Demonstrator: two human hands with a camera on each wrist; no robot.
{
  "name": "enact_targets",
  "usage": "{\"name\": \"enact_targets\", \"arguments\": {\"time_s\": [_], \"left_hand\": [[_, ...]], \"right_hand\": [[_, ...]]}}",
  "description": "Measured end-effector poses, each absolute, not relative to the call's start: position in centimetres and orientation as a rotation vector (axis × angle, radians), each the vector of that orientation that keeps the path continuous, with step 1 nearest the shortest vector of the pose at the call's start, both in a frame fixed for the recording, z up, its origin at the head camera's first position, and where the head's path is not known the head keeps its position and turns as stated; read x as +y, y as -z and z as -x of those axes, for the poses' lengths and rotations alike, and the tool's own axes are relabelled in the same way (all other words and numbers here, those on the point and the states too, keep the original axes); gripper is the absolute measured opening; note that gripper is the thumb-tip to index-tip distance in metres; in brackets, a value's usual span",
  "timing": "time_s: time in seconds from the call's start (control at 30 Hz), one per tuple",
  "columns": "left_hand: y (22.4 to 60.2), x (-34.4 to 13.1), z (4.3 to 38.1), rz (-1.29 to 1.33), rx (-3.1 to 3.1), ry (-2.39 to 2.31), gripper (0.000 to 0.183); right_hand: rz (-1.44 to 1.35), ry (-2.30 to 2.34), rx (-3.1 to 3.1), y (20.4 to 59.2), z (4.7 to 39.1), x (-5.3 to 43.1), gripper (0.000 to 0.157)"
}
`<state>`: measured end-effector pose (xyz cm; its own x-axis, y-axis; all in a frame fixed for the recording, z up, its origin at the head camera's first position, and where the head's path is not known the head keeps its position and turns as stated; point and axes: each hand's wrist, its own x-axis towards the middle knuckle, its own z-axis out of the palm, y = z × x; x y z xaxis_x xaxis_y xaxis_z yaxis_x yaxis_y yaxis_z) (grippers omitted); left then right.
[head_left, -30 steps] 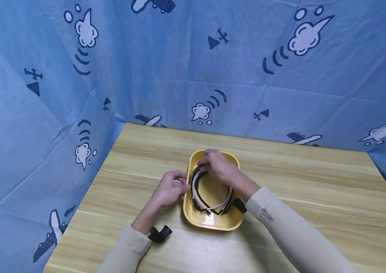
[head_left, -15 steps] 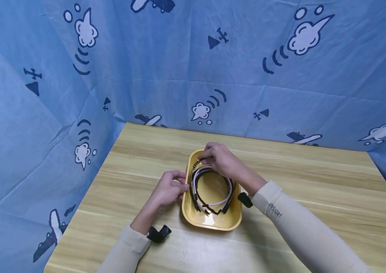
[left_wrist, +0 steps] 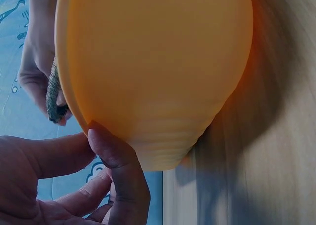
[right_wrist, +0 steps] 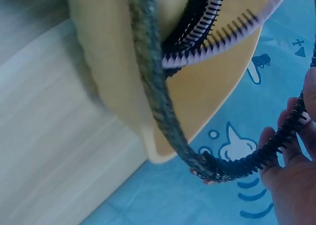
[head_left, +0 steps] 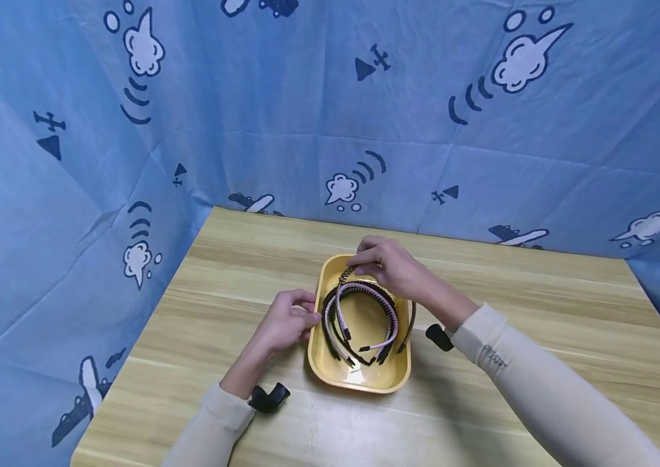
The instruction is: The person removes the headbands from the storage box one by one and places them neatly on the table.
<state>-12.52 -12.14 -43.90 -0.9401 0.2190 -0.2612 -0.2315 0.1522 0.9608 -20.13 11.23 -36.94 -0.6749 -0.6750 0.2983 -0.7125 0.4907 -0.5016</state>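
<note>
A yellow plastic bin [head_left: 359, 388] stands on the table with several hairbands in it. My left hand [head_left: 286, 321] pinches the bin's left rim; in the left wrist view its thumb [left_wrist: 111, 148] lies against the outer wall. Above the bin's far end, my right hand [head_left: 393, 266] grips a dark braided hairband [right_wrist: 160, 96] by its curved top. The legs of this hairband hang down, one by the bin's right rim. Among the other hairbands are a light purple toothed one [head_left: 394, 324] and dark ones [head_left: 325, 331] in the bin.
The wood-grain table [head_left: 517, 363] extends on all sides of the bin. A blue printed cloth [head_left: 283, 168] hangs behind and to the left. Black wrist cameras [head_left: 268, 397] sit at both wrists.
My right hand has moved up and to the right, lifting the dark braided hairband off the others. The light purple hairband has shifted in the bin. My left hand stays on the rim.
</note>
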Motion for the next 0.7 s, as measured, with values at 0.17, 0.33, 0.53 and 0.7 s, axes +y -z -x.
{"name": "enact_targets", "arguments": {"time_s": [0.17, 0.33, 0.53, 0.7], "left_hand": [[43.8, -12.1, 12.6, 0.010, 2.116, -1.836, 0.038], [43.7, -12.1, 12.5, 0.028, 2.114, -1.830, 0.038], [43.8, -12.1, 12.2, 0.034, 2.111, -1.826, 0.037], [43.6, -11.9, 12.3, 0.021, 2.119, -1.846, 0.037]], "right_hand": [[-1.219, -0.949, -2.675, 36.6, 20.1, 12.2, 0.023], [-1.202, -1.001, -2.667, 36.5, 19.8, 12.6, 0.024], [-1.226, -0.992, -2.686, 36.0, 19.4, 12.6, 0.024], [-1.221, -0.959, -2.712, 34.7, 19.4, 13.3, 0.024]]}}
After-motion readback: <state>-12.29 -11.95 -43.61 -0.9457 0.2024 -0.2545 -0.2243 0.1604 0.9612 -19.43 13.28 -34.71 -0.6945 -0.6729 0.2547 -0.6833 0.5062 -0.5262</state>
